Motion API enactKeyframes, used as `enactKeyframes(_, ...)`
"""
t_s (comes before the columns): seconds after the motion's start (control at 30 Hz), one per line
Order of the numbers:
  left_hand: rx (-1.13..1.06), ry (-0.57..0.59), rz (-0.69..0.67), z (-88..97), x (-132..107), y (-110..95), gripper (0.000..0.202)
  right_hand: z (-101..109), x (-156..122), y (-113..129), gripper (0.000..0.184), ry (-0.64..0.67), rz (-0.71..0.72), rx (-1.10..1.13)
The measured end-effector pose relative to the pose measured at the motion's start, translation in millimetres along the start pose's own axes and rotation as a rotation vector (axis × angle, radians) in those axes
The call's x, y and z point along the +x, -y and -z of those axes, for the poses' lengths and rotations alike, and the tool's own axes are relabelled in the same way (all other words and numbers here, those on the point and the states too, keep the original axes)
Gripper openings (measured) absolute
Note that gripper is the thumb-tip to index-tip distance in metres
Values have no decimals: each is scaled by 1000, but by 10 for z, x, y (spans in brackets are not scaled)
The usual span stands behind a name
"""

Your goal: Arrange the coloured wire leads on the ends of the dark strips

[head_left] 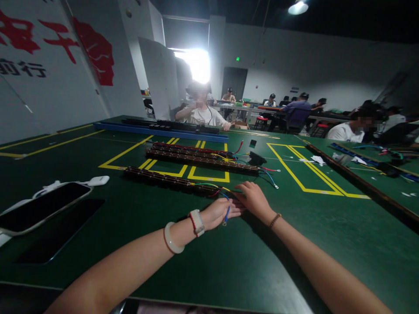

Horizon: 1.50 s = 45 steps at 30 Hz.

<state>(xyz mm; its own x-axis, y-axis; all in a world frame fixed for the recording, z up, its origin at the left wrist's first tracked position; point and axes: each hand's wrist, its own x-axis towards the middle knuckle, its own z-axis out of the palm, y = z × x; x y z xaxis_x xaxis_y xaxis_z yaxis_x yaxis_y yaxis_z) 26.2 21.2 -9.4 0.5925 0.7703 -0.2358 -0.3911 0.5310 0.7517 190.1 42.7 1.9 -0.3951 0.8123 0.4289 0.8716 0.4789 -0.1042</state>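
My left hand [216,213] is turned partly palm up beside the end of the nearest dark wiring bundle [163,178]. A blue wire [227,213] with a ring terminal lies across its fingers, under the thumb, and hangs down. My right hand [254,198] curves over the left fingertips, its fingers bent. A yellow-green wire [207,185] runs from the bundle toward the right fingers; whatever these pinch is hidden. Behind lie more dark bundles [199,158] with red, blue and yellow-green wire ends.
On the green table [131,218], a phone [49,205] and a dark flat panel [62,231] lie left. Blue channel [157,131] spans the back. A long brown strip [360,185] and white scraps [317,160] lie right. A person [204,113] sits opposite.
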Motion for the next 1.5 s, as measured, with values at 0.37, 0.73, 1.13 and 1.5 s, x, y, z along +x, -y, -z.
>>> enactKeyframes(0.37, 936, -56, 160, 132, -107, -372, 39, -180, -69, -147, 16, 40, -81, 20)
enactKeyframes(0.73, 1727, -113, -338, 264, -215, -435, 35, -198, -70, -168, 18, 53, -86, 24)
enactKeyframes(1.13, 1350, -139, 50, 215, -325, -567, 46, -165, -69, -122, 17, 59, -73, 35)
enactKeyframes(1.5, 341, -301, -5, 382, -449, -714, 16, -178, -72, -125, 18, 55, -64, 46)
